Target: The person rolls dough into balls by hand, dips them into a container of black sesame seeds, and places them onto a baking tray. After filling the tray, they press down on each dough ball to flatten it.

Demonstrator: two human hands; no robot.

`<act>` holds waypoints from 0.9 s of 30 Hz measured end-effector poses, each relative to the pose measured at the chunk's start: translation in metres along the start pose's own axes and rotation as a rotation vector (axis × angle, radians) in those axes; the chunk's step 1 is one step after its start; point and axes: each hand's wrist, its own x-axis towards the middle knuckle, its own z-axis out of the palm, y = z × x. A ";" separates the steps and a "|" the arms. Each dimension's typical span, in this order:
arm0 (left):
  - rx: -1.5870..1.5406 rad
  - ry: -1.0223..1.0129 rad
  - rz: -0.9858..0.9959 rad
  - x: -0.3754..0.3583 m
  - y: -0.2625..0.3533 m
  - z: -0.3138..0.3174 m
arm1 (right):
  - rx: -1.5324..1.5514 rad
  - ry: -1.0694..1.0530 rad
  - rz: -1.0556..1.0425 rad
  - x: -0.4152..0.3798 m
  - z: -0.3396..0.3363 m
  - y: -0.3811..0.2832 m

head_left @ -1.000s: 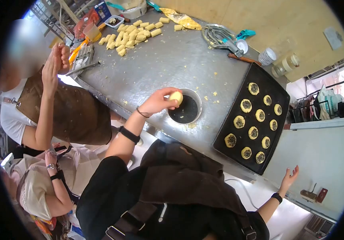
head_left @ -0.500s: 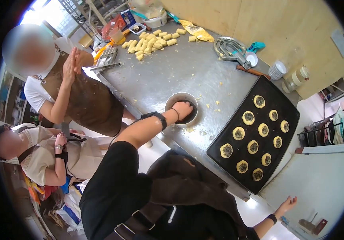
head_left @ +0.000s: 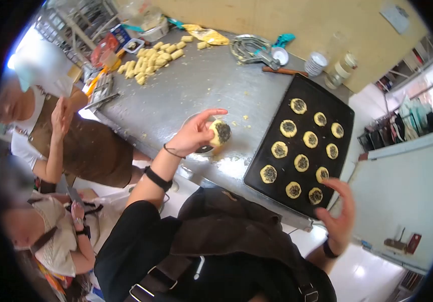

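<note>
My left hand (head_left: pixel 194 135) pinches a round of yellow dough topped with black seeds (head_left: pixel 221 132), its seeded face turned toward the tray. Right below that hand is a round metal bowl (head_left: pixel 201 154) with dark contents, mostly covered by my hand and wrist. My right hand (head_left: pixel 339 209) hovers at the near right edge of the black baking tray (head_left: pixel 273 190), thumb and fingers apart with nothing between them. Several similar seeded dough rounds (head_left: pixel 301 163) lie spaced out on the tray, the closest beside my right fingertips.
A heap of short yellow dough pieces (head_left: pixel 148 61) lies at the back left of the metal table (head_left: pixel 181 85). Metal tongs-like tools (head_left: pixel 253 50), a wooden stick (head_left: pixel 284 71), stacked white cups (head_left: pixel 315 64) and a jar (head_left: pixel 341 70) line the back. Two people stand at the left.
My left hand has come up out of the bowl with a seeded dough round. My right hand has risen from the lower right to the tray's edge. The view has shifted.
</note>
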 end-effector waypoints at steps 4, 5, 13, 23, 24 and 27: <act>-0.140 -0.191 -0.045 0.006 -0.012 0.032 | -0.043 -0.091 -0.242 0.065 0.085 -0.031; -0.171 -0.221 -0.054 0.007 -0.012 0.043 | -0.092 -0.104 -0.300 0.074 0.099 -0.037; -0.179 -0.326 -0.239 0.016 -0.030 0.035 | -0.097 -0.152 -0.084 0.090 0.135 -0.008; 0.070 -0.141 -0.266 0.011 -0.054 0.007 | -0.289 0.447 0.413 -0.022 -0.015 0.151; 0.053 -0.145 -0.287 0.010 -0.060 0.004 | -0.301 0.551 0.416 -0.047 -0.032 0.174; 0.028 -0.145 -0.355 0.007 -0.068 0.007 | -0.135 0.824 0.480 -0.109 -0.062 0.217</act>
